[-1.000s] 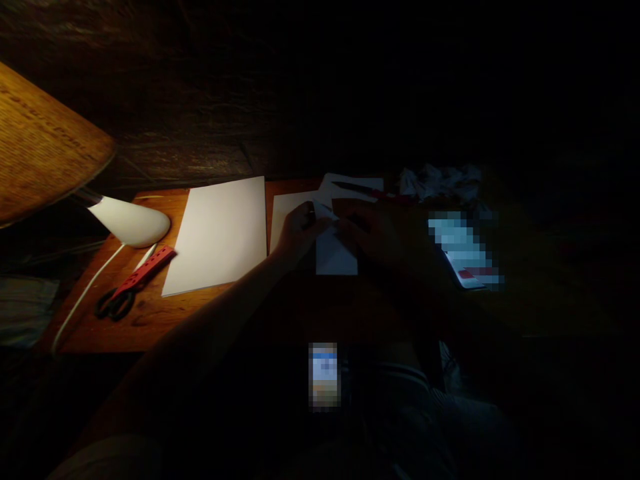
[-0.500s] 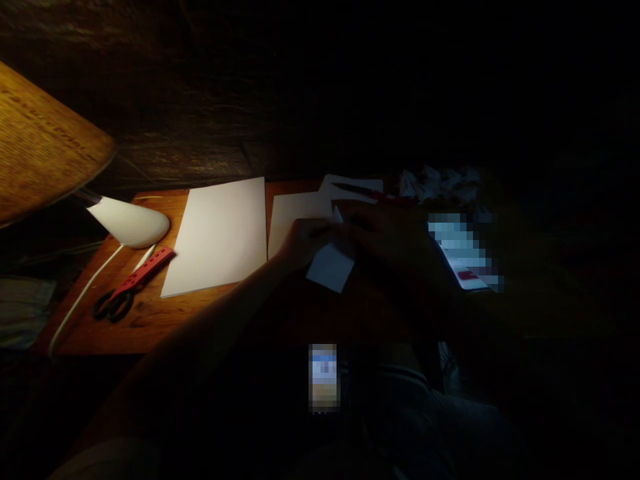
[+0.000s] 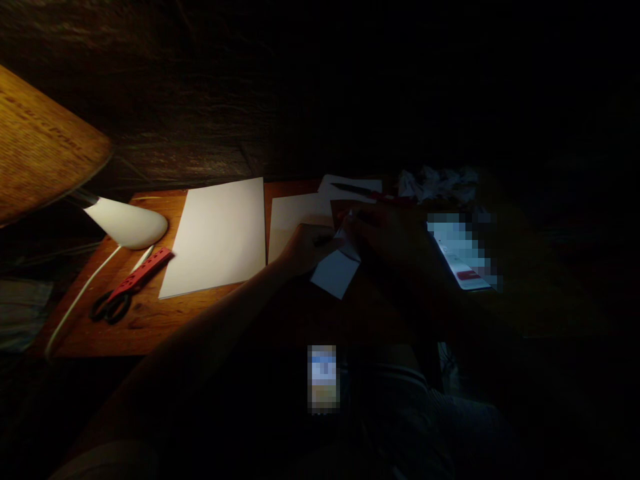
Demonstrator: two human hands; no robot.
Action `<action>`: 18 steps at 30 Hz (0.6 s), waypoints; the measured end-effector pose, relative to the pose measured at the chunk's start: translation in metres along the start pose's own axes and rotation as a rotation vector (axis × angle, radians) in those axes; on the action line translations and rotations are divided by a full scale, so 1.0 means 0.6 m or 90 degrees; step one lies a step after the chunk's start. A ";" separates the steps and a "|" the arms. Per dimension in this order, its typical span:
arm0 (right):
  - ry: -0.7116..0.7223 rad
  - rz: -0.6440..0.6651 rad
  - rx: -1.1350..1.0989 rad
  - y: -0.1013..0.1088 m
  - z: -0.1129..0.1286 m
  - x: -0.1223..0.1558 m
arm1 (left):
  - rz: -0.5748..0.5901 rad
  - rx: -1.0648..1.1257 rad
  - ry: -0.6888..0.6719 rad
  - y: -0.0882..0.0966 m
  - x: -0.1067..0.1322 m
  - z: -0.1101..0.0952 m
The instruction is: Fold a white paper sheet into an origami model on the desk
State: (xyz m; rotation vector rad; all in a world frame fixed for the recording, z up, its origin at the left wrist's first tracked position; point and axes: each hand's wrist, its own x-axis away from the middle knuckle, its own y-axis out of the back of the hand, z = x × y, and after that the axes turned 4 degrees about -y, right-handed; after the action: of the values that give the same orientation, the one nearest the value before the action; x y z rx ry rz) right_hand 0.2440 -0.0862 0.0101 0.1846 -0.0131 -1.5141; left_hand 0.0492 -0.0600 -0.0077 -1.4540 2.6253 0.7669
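folded paper (image 3: 335,275), held between hands (image 3: 307,250) (right shadowed)

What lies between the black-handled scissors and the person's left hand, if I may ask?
In the head view, a large sheet of white paper lies flat on the wooden desk between the black-handled scissors and the left hand.

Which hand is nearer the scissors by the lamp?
Left. The left hand holds the white paper, with the scissors off to its left; the right hand is farther, beyond the paper.
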 end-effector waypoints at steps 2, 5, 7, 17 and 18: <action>-0.006 0.007 0.011 0.001 -0.002 -0.002 | -0.003 0.006 0.002 -0.001 0.001 -0.001; 0.002 0.013 0.028 0.004 -0.001 -0.002 | 0.002 0.006 0.007 0.000 0.001 -0.004; 0.012 0.008 0.030 0.005 0.005 0.000 | 0.002 0.008 0.003 0.002 0.001 -0.005; 0.011 -0.036 0.055 0.003 0.011 0.003 | 0.015 -0.031 0.004 0.005 -0.002 -0.002; 0.007 -0.037 0.053 0.003 0.008 0.002 | 0.014 -0.040 -0.003 0.005 -0.002 -0.001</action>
State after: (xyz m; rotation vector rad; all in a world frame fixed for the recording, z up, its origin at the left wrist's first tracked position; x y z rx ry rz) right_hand 0.2455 -0.0877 0.0152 0.2611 -0.0623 -1.5722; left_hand 0.0480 -0.0579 -0.0056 -1.4390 2.6409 0.8612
